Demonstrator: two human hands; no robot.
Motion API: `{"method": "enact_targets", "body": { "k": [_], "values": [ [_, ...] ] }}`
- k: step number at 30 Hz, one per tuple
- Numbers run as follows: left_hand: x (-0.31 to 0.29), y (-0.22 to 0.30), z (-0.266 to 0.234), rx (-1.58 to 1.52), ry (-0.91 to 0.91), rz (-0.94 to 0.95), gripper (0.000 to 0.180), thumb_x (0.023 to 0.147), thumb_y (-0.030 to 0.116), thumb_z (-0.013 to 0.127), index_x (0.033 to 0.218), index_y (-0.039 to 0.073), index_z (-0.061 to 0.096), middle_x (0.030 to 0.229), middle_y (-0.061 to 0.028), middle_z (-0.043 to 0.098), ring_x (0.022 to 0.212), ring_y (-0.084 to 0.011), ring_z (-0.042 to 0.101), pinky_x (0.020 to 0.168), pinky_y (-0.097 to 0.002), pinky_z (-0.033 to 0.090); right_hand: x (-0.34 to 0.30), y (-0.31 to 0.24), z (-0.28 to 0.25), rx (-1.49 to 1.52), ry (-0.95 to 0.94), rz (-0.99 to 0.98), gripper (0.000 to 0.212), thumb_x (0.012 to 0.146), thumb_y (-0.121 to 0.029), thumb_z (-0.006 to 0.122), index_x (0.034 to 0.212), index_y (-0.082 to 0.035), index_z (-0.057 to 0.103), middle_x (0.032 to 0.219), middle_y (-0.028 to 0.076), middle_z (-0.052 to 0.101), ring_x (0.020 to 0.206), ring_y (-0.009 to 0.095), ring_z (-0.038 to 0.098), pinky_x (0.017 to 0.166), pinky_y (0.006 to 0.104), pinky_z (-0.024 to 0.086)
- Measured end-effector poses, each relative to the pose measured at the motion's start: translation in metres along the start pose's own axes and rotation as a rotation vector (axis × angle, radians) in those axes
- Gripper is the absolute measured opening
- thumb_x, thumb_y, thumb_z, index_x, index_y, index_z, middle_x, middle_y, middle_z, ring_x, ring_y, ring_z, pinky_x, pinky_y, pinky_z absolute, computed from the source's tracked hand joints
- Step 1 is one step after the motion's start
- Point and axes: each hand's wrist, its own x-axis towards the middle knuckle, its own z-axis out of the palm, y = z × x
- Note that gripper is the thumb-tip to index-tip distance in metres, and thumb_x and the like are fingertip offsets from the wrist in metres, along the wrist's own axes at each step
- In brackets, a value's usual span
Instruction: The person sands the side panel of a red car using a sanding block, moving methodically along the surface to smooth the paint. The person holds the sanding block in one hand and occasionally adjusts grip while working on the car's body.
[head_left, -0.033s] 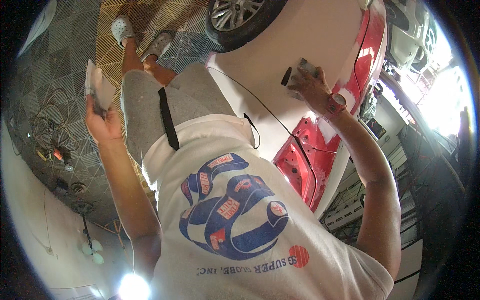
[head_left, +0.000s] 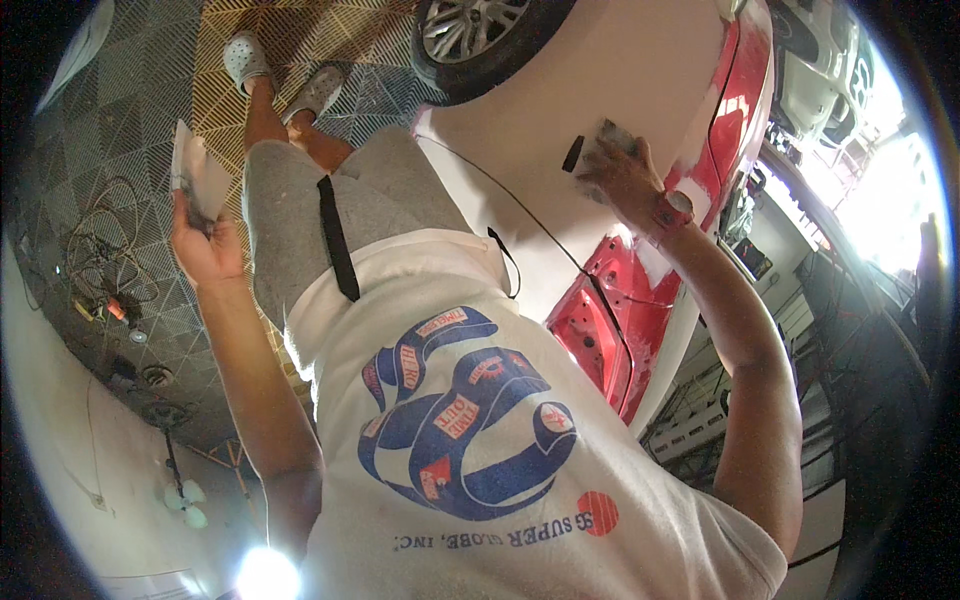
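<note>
My left hand is closed round the edge of a thin flat sheet, whitish with a grey part near the fingers, held away from the car. My right hand, a red-cased watch on its wrist, lies against the pale, matt-coated car panel. A small grey flat piece shows at its fingertips; its kind is hard to make out, and motion smears the fingers a little. A dark oblong spot on the panel is beside the fingers.
A car wheel stands beyond the panel. Red bodywork borders the pale area. Coiled cables lie on the patterned floor at left. A bright lamp shines at the lower edge. Another vehicle appears at upper right.
My right hand and wrist have shifted very slightly on the panel, the grey piece moving with the fingertips. My left hand and its sheet look nearly still.
</note>
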Motion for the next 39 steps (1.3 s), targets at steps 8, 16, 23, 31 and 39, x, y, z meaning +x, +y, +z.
{"method": "enact_targets", "body": {
  "k": [8, 16, 23, 31, 39],
  "values": [
    [-0.015, -0.018, 0.023, 0.065, 0.103, 0.064, 0.037, 0.106, 0.017, 0.059, 0.134, -0.008, 0.055, 0.133, -0.0169, 0.065, 0.122, -0.028, 0.065, 0.102, -0.0369, 0.057, -0.006, 0.021, -0.016, -0.128, -0.001, -0.036, 0.033, 0.092, -0.022, 0.064, 0.121, -0.036, 0.072, 0.14, 0.0, 0.06, 0.147, 0.024, 0.043, 0.11, 0.0676, 0.031],
    [-0.009, -0.017, -0.004, 0.04, 0.101, 0.047, 0.034, 0.107, 0.016, 0.058, 0.133, -0.007, 0.057, 0.131, -0.0166, 0.065, 0.119, -0.0262, 0.066, 0.1, -0.036, 0.058, 0.016, 0.042, 0.008, -0.112, -0.017, -0.099, 0.042, 0.092, -0.017, 0.063, 0.126, -0.04, 0.071, 0.148, -0.002, 0.057, 0.15, 0.022, 0.04, 0.113, 0.0679, 0.029],
    [-0.003, -0.017, -0.014, 0.025, 0.077, 0.065, 0.034, 0.108, 0.016, 0.056, 0.133, -0.008, 0.057, 0.132, -0.0172, 0.066, 0.12, -0.0264, 0.066, 0.1, -0.036, 0.058, 0.02, 0.045, 0.014, -0.046, -0.048, -0.09, 0.052, 0.086, -0.004, 0.068, 0.127, -0.035, 0.072, 0.149, -0.003, 0.056, 0.154, 0.023, 0.037, 0.113, 0.0654, 0.031],
    [-0.028, -0.029, 0.032, 0.089, 0.167, 0.098, 0.044, 0.108, 0.019, 0.056, 0.14, -0.01, 0.05, 0.145, -0.0206, 0.056, 0.13, -0.0298, 0.059, 0.112, -0.0419, 0.051, 0.001, 0.067, 0.051, 0.463, -0.008, -0.059, 0.032, 0.092, -0.024, 0.063, 0.119, -0.039, 0.07, 0.141, -0.003, 0.059, 0.137, 0.019, 0.05, 0.11, 0.0613, 0.031],
    [-0.03, -0.029, 0.025, 0.073, 0.164, 0.092, 0.045, 0.108, 0.019, 0.056, 0.141, -0.01, 0.049, 0.145, -0.0201, 0.056, 0.133, -0.0307, 0.057, 0.113, -0.0422, 0.05, 0.004, 0.057, -0.016, -0.06, 0.041, -0.078, 0.036, 0.089, -0.018, 0.066, 0.121, -0.034, 0.071, 0.141, -0.003, 0.059, 0.143, 0.019, 0.047, 0.11, 0.0606, 0.032]
  ]
}}
